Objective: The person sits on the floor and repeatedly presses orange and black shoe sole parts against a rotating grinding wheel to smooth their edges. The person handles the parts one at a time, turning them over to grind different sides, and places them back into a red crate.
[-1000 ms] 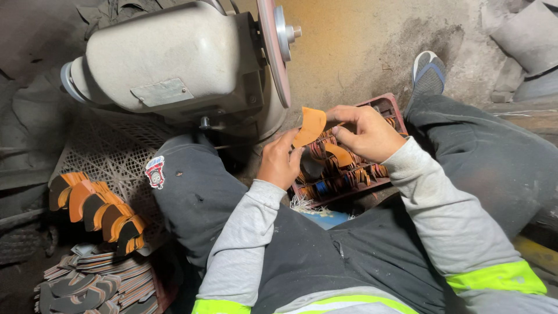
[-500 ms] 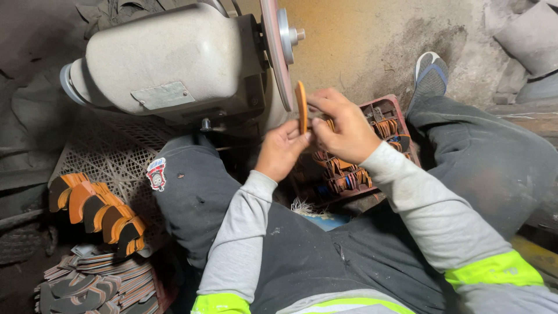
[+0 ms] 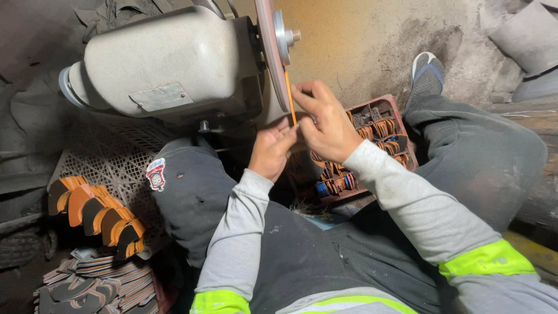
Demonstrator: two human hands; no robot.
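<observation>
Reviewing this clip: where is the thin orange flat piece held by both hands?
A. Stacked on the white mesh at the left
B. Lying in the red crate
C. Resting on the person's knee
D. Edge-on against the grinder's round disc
D: both hands, left hand and right hand, hold the thin orange flat piece upright, edge-on at the face of the grinder's round disc.

A stained, ochre plaster wall [image 3: 360,40] is rising at the far side, dim light is falling over the grimy floor [image 3: 23,285], and a pale plastic lattice crate [image 3: 116,157] is sitting at the left.
</observation>
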